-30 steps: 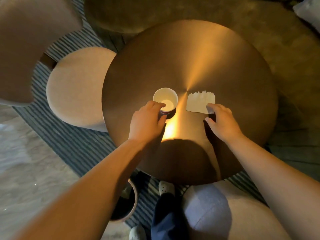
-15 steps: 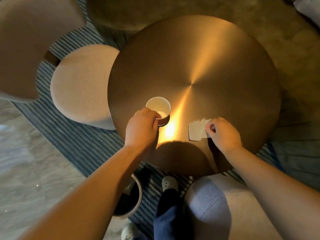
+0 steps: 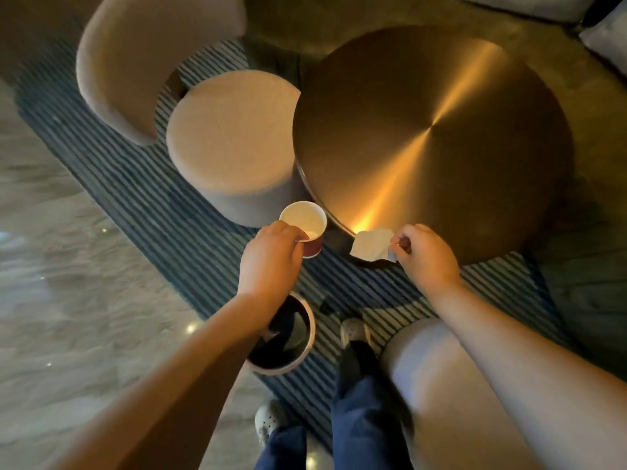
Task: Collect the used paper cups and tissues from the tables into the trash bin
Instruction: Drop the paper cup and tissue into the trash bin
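Observation:
My left hand (image 3: 269, 261) grips a paper cup (image 3: 305, 222) by its near rim; the cup is white inside and red outside, and it hangs upright just off the near-left edge of the round brass table (image 3: 431, 137). A white tissue (image 3: 371, 244) dangles at the table's near edge, pinched between the thumb and fingers of my right hand (image 3: 424, 256). Below my left forearm stands the round trash bin (image 3: 288, 337) with a dark liner, partly hidden by the arm.
A round beige stool (image 3: 234, 144) stands left of the table, with a curved chair back (image 3: 135, 62) behind it. Another pale stool (image 3: 441, 368) sits at my right leg. A striped rug (image 3: 163, 212) lies underfoot, pale stone floor to its left.
Both hands have lifted their items off the tabletop and drawn them toward me, past the table's near edge. The view has swung left and the bin now shows more fully.

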Demonstrator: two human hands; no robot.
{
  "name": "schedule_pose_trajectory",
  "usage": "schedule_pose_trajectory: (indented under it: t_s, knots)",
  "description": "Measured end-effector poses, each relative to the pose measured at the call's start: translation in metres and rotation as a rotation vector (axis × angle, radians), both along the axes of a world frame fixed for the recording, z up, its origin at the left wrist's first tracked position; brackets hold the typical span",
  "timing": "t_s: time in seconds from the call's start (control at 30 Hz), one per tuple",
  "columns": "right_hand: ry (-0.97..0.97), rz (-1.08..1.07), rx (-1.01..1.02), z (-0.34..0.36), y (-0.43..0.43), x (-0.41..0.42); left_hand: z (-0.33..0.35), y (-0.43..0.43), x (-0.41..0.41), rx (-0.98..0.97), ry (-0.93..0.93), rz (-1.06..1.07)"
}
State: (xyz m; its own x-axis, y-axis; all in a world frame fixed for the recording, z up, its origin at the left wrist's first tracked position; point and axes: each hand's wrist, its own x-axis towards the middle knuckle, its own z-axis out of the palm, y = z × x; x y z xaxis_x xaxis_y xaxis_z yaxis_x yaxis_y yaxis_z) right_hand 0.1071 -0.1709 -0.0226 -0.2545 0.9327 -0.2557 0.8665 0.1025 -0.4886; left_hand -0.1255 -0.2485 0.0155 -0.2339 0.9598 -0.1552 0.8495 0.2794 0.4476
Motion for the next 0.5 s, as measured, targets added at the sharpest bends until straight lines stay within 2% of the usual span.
schedule_pose_trajectory:
  t_s: [0.27, 0.5]
  knots:
    - [0.006, 0.081, -0.023, -0.018, -0.152, -0.090, -0.008, -0.158, -0.087, -0.079, -0.003, 0.060]
    - [-0.037, 0.203, -0.117, -0.062, -0.211, -0.138, -0.056, -0.219, -0.117, -0.218, -0.089, 0.147]
